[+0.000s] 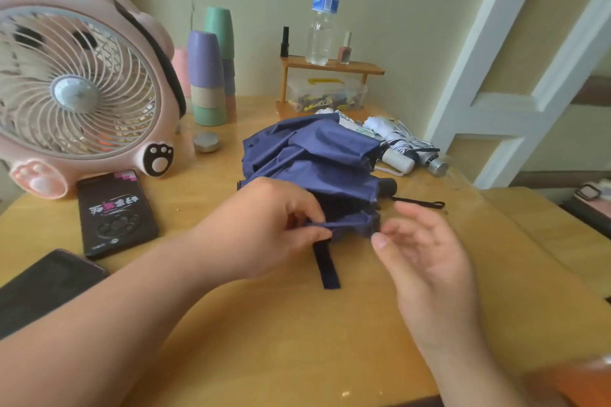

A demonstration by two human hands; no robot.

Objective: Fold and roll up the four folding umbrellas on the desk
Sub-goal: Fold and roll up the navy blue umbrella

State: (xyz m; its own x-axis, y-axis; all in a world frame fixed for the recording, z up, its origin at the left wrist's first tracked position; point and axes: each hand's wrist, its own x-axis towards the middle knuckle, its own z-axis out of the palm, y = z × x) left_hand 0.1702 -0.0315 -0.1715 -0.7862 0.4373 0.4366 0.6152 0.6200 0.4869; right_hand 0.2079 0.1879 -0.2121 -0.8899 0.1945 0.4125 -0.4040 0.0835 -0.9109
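Now left hand [274, 225] pinches umbrella [310, 155] (right hand [426, 248] splayed).

Soft, even daylight is filling the scene, bright but not harsh. The glossy desk [297, 324] is throwing a pale glare at its far right. Only faint shadows are showing under the arms. Motion is blurring the right hand [426, 251]. The wide lens is bowing the fan [76, 92] at the left edge.
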